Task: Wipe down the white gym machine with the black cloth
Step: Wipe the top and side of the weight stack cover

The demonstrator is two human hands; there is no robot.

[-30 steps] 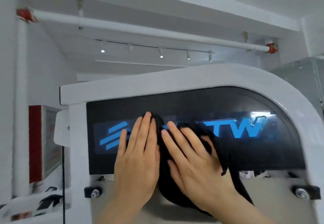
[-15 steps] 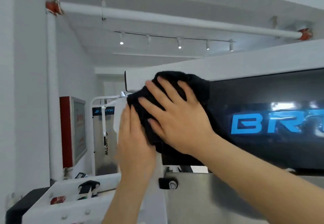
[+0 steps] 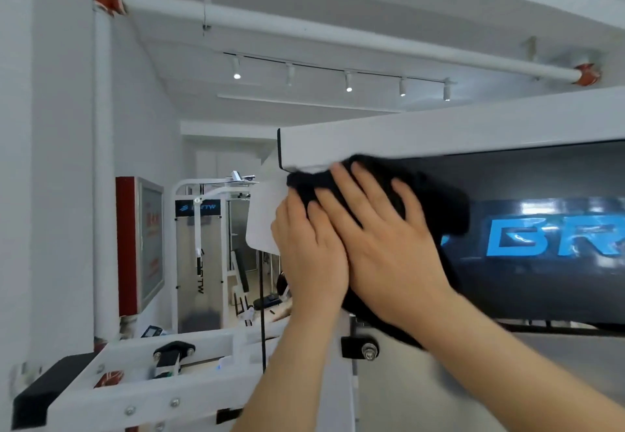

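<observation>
Here, in the head view, a white ceiling pipe (image 3: 338, 39) with red collars runs overhead above a track of spotlights (image 3: 348, 83). At the left, a red-edged wall cabinet (image 3: 126, 245) and a second machine (image 3: 198, 255) stand well behind. A thin white tag (image 3: 262, 222) with a rounded corner hangs just left of the hands, and the left hand covers part of it. A black bracket with a steel bolt (image 3: 368, 350) sits below the wrists. The machine (image 3: 439, 137) has a smooth, square-edged white beam over a glossy black panel (image 3: 541, 174) with blue letters (image 3: 548, 238). The cloth (image 3: 436, 201) is soft, black and bunched. It lies against the panel's upper left corner, touching the beam's lower edge. Both hands press it flat with straight fingers, and the right hand (image 3: 382, 245) lies partly over the left hand (image 3: 311, 252). Half a second ago the cloth covered the beam's end face; it now sits just under that edge. A second ago both hands were at mid-panel, over the letters.
</observation>
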